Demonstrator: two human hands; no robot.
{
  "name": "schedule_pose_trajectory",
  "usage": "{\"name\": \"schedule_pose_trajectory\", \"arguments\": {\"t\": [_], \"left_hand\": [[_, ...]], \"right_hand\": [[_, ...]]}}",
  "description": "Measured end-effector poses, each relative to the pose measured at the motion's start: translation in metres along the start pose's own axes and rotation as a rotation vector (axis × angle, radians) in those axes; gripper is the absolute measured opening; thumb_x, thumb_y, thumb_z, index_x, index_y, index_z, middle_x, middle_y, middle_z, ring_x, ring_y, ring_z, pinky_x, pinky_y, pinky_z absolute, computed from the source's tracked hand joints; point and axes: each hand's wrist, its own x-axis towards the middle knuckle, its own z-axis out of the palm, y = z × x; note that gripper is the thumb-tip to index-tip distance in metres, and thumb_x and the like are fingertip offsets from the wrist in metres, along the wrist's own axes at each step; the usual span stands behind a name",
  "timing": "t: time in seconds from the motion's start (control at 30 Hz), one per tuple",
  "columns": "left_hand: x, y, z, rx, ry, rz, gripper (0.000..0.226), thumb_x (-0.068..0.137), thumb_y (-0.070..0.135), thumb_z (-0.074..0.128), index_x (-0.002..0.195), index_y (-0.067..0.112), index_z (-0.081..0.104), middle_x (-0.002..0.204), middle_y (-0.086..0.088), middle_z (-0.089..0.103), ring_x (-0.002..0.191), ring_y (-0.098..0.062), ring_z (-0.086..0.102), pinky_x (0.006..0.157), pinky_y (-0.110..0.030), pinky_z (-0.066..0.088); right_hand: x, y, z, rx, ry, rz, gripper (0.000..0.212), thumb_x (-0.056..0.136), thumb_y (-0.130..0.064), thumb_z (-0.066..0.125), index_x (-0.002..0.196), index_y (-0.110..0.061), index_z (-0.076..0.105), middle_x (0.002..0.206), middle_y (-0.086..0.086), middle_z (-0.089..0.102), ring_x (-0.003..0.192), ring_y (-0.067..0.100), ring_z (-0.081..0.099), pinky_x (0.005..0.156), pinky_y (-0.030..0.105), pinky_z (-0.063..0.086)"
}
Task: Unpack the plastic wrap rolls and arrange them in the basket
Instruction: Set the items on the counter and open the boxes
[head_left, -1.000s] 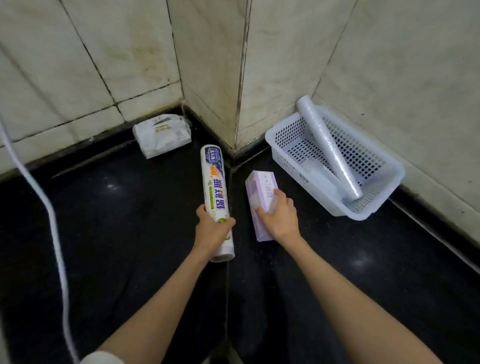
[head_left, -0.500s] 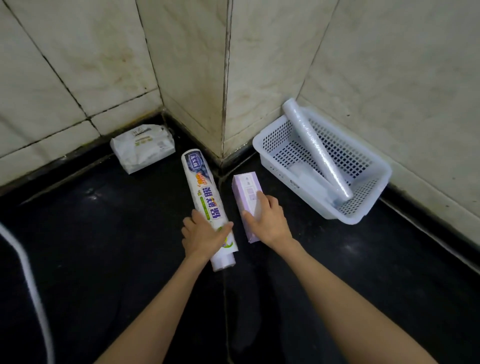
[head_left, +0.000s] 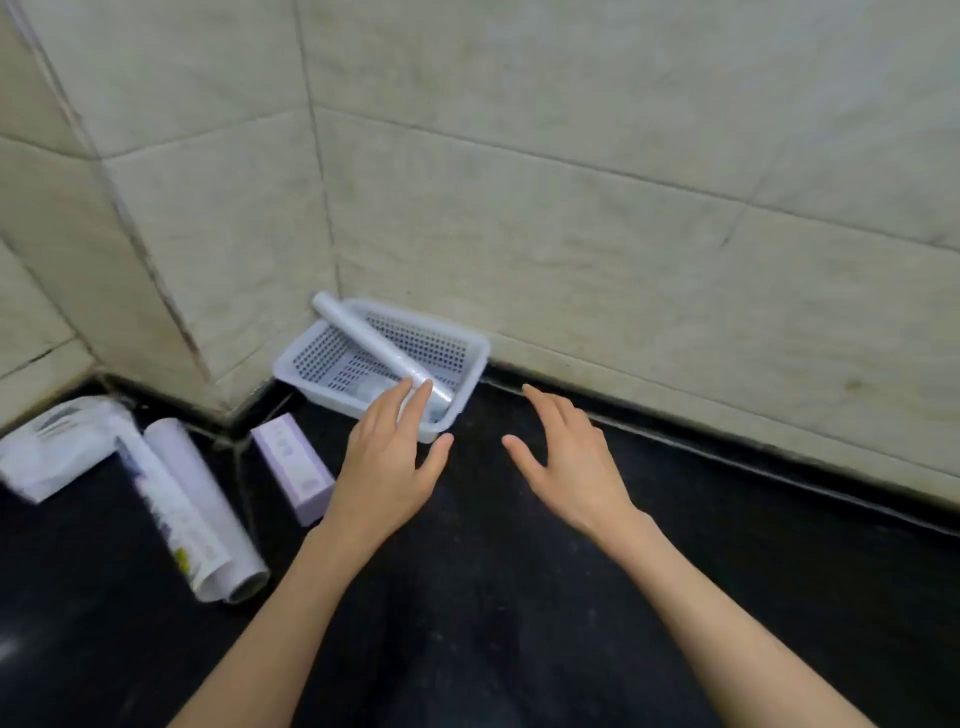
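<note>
Both hands empty, fingers spread wide, left hand (head_left: 387, 467) over front rim of white basket (head_left: 470, 364), right hand (head_left: 574, 467) beside it, bare wrap roll (head_left: 374, 347) lying diagonally in basket, far end propped on the back corner rim, printed roll (head_left: 192, 512) + purple box (head_left: 293, 467) on dark surface (head_left: 519, 597) at left, white pkg (head_left: 57, 447) behind.

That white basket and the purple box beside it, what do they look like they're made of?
The basket looks like moulded plastic: white, slightly glossy, with walls and floor pierced by rows of small holes. The purple box looks like thin printed cardboard: matte, with sharp folded edges and flat faces, though blur leaves the surface detail uncertain.
</note>
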Motion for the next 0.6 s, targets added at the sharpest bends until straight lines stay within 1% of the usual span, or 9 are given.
{"name": "schedule_pose_trajectory", "arguments": {"t": [0.07,0.13,0.23,0.4,0.5,0.6], "left_hand": [[-0.005,0.061,0.014,0.037,-0.019,0.133,0.059,0.090,0.035,0.050,0.141,0.015,0.030,0.150,-0.009,0.031,0.140,-0.024,0.025,0.114,-0.042,0.024],[-0.018,0.127,0.035,0.065,-0.061,0.231,0.060,0.091,0.039,0.045,0.144,0.019,0.024,0.154,-0.006,0.023,0.143,-0.022,0.015,0.117,-0.043,0.018],[-0.043,0.224,0.072,0.077,-0.108,0.391,0.061,0.092,0.041,0.042,0.145,0.018,0.020,0.156,-0.006,0.018,0.145,-0.021,0.009,0.118,-0.043,0.012],[-0.092,0.380,0.134,0.041,-0.164,0.672,0.060,0.092,0.041,0.042,0.144,0.018,0.023,0.155,-0.006,0.021,0.145,-0.022,0.011,0.118,-0.045,0.012],[-0.125,0.462,0.168,0.009,-0.204,0.820,0.060,0.092,0.041,0.042,0.143,0.018,0.024,0.154,-0.006,0.024,0.144,-0.023,0.013,0.118,-0.046,0.011],[-0.158,0.536,0.200,-0.041,-0.253,0.966,0.059,0.091,0.039,0.043,0.143,0.017,0.026,0.153,-0.007,0.027,0.143,-0.024,0.016,0.117,-0.045,0.012]], "right_hand": [[-0.039,0.040,-0.048,-0.053,0.086,0.046,0.059,0.091,-0.044,0.046,0.142,-0.020,0.029,0.141,0.002,0.042,0.128,0.021,0.039,0.104,0.039,0.035],[-0.086,0.081,-0.093,-0.115,0.152,0.105,0.058,0.090,-0.045,0.046,0.140,-0.019,0.031,0.138,0.002,0.045,0.126,0.022,0.041,0.103,0.039,0.035],[-0.166,0.143,-0.156,-0.203,0.235,0.207,0.058,0.090,-0.046,0.045,0.139,-0.019,0.033,0.137,0.002,0.046,0.125,0.023,0.042,0.103,0.038,0.034],[-0.305,0.231,-0.246,-0.328,0.360,0.437,0.057,0.090,-0.045,0.045,0.140,-0.019,0.033,0.141,0.003,0.043,0.127,0.023,0.041,0.103,0.039,0.032],[-0.385,0.269,-0.288,-0.388,0.401,0.588,0.057,0.091,-0.045,0.044,0.141,-0.020,0.032,0.142,0.003,0.041,0.128,0.022,0.040,0.103,0.039,0.032],[-0.457,0.300,-0.321,-0.423,0.448,0.741,0.057,0.090,-0.046,0.044,0.140,-0.020,0.033,0.140,0.003,0.043,0.126,0.022,0.042,0.102,0.040,0.033]]}}
